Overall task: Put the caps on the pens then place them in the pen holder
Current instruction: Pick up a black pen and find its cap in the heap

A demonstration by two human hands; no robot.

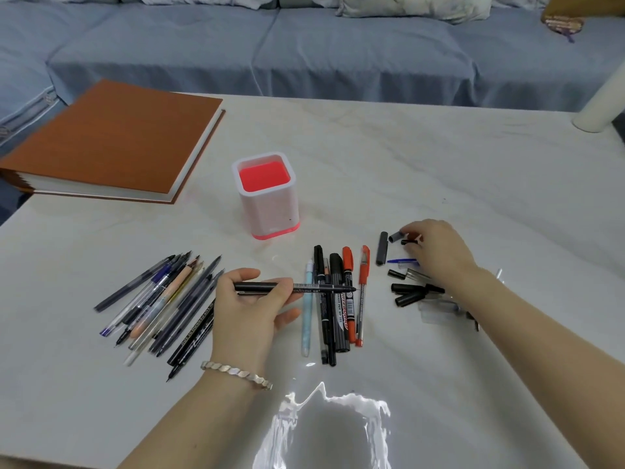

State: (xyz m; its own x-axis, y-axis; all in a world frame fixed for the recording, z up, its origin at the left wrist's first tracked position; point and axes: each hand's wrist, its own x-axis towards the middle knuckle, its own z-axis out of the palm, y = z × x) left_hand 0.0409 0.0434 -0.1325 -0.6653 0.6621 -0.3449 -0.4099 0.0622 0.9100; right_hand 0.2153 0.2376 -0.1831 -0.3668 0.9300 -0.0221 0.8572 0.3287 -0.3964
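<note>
Gripped a black pen in the left hand, thumb and curled fingers clamped round the barrel, bare tip pointing right. Held it level, crosswise above a row of capped pens lying side by side on the desk. Wore a silver bracelet on that wrist.

Touched a short grey cap and a small black cap with the curled fingertips of the right hand, at the far end of a scatter of loose caps. Could not tell whether either was pinched or merely touched. Covered part of that scatter with the right forearm. Noted a long grey cap just left of the fingers and a thin blue piece just nearer than them.

Had the hands well apart, the capped row between them.

Saw the pen holder, white with a red inside and a red foot, upright on the desk beyond the capped row, apart from both hands. Saw a fan of uncapped pens lying slantwise on the desk, just left of the left hand.

Noted a thick brown-covered book at the far left corner of the desk, a blue-covered sofa behind it, a white cylinder at the far right edge, and a patch of glare on the near edge.
</note>
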